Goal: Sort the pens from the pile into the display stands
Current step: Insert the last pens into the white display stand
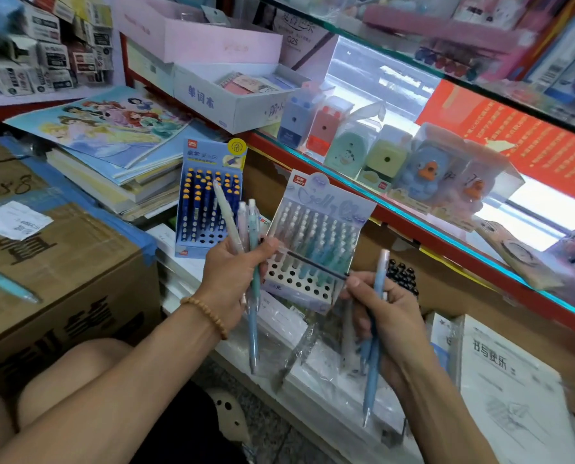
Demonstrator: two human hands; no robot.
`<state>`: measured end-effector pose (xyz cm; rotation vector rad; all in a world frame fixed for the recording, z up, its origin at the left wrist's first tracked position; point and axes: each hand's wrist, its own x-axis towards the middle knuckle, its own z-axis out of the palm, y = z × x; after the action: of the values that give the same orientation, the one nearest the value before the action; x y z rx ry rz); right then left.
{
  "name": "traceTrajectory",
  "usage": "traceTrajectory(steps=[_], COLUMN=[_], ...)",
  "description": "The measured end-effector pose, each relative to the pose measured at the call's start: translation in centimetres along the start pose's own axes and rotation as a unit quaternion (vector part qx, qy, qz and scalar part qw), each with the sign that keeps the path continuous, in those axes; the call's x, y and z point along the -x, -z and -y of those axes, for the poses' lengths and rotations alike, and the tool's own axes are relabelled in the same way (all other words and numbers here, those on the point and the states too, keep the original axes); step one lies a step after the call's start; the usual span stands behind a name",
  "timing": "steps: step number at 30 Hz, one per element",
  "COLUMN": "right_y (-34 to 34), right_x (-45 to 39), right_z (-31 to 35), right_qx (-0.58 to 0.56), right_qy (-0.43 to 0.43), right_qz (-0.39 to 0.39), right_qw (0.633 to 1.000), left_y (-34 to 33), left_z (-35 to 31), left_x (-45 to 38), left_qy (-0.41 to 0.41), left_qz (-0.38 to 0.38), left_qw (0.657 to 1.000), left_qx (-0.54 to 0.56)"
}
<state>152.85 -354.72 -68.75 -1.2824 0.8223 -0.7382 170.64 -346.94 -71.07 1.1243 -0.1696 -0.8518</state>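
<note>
A: Where are your pens?

B: Your left hand [232, 276] grips a fan of pastel pens [253, 262], fingers curled round them, tips up. Your right hand [385, 316] clamps several blue pens [373, 333] and pinches a dark thin one [316, 265], probably a refill.

A: And around?

B: The pale display stand [316, 249] sits just behind both hands, front holes free; the blue stand [206, 202] is left, the glass shelf edge [413, 212] right.

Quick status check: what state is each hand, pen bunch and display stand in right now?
Left hand: grips several pastel pens.
Right hand: grips blue pens.
Dark blue pen stand: upright, front holes empty.
Pale lilac pen stand: upright, front rows empty.
Blue pen on cardboard box: lying flat.
</note>
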Motion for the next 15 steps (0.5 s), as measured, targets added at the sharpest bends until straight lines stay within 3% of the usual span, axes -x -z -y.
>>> traceTrajectory(steps=[3, 7, 15], right_y=[2.3, 6.0, 12.8], right_x=[0.0, 1.1, 3.9], right_z=[0.7, 1.5, 0.8], right_qx=[-0.01, 0.001, 0.155], right_qy=[0.032, 0.072, 0.124], right_qz=[-0.097, -0.149, -0.264], right_qw=[0.995, 0.986, 0.944], left_y=[-1.3, -3.4, -3.7], left_z=[2.0, 5.0, 6.5], left_x=[1.2, 3.2, 3.7], left_qy=[0.029, 0.057, 0.046], left_qz=[0.044, 0.121, 0.097], left_qw=[0.997, 0.976, 0.974], left_qx=[-0.057, -0.17, -0.197])
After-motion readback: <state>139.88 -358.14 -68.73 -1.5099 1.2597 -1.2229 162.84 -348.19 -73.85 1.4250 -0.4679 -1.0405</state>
